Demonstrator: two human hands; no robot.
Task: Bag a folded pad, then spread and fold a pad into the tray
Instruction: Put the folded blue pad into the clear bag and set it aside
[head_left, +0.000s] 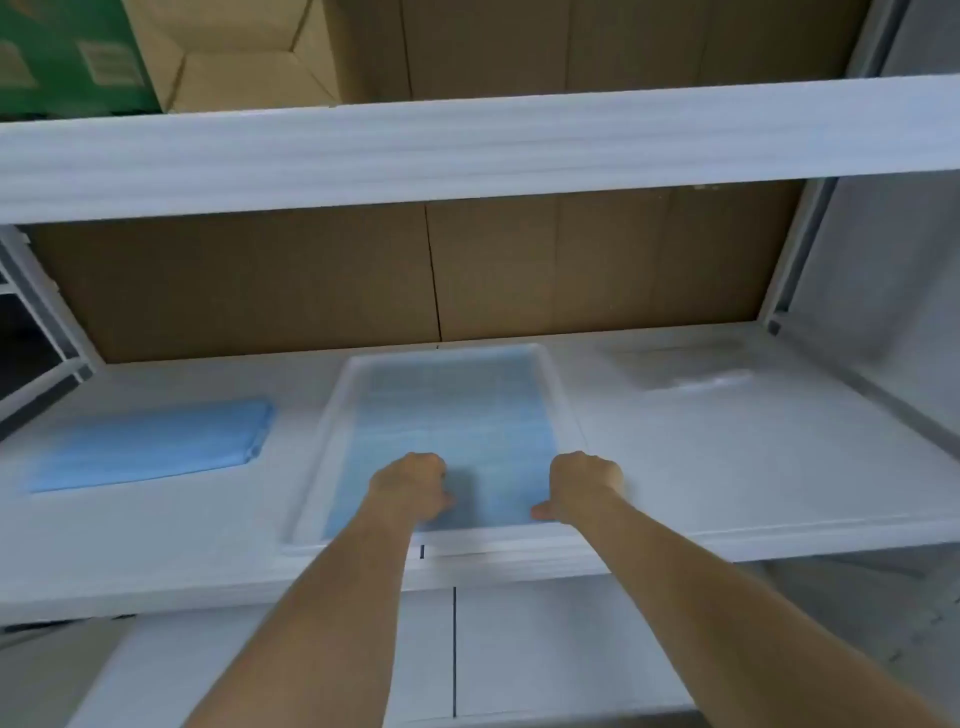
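White table (727, 467) carries clear tray (332, 415) at centre front. Blue pad (457, 415) lies spread flat inside tray, filling its floor. Stack of folded blue pads (150, 447) left of tray; clear bags (680, 364) (blurred) right of tray, toward back. My left hand (410, 486) and right hand (582, 486), fingers curled, pinch pad's near edge inside tray.

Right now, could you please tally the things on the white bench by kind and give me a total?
Blue pads: 2, one in the tray and one folded stack at the left
White tray: 1
Clear plastic bags: 1 pile at the right; how many bags it holds cannot be told
Hands on the tray's pad: 2, left hand and right hand
Total: 6
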